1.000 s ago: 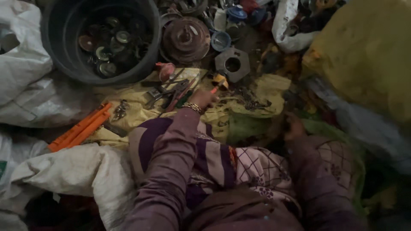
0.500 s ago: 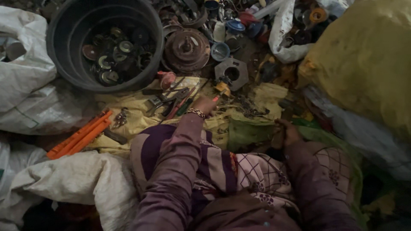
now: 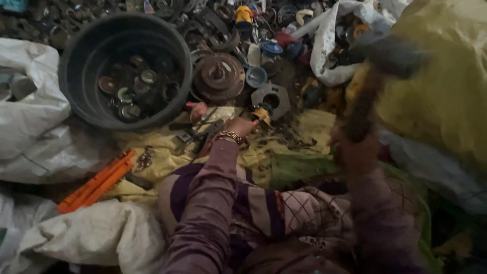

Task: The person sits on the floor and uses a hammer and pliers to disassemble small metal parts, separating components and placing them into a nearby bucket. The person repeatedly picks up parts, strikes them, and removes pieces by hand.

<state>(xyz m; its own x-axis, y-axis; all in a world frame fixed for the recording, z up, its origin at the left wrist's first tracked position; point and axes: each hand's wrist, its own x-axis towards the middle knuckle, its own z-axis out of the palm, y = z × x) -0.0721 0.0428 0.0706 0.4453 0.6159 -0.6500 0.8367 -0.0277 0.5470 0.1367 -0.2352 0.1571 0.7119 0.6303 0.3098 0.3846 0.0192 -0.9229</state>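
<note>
My left hand (image 3: 238,127), a beaded bracelet at its wrist, reaches forward over a yellow cloth (image 3: 152,152) and pinches a small yellow-orange part (image 3: 263,114) against the ground. That part sits just in front of a grey hexagonal metal piece (image 3: 273,98). My right hand (image 3: 356,149) is raised at the right, closed round the handle of a hammer (image 3: 366,96). The hammer's dark head (image 3: 395,53) is up high and blurred by motion. Pliers and other small tools (image 3: 195,134) lie on the cloth beside my left hand.
A black tub (image 3: 71,81) with several round metal parts stands at the back left. Next to it lie a rusty disc (image 3: 218,76) and a heap of scrap. White sacks (image 3: 30,111) lie left, a yellow sack (image 3: 441,101) right, orange strips (image 3: 96,180) on the cloth.
My right hand has come up from my lap with the hammer, which now swings high at the right. My left hand has stayed on the small yellow part.
</note>
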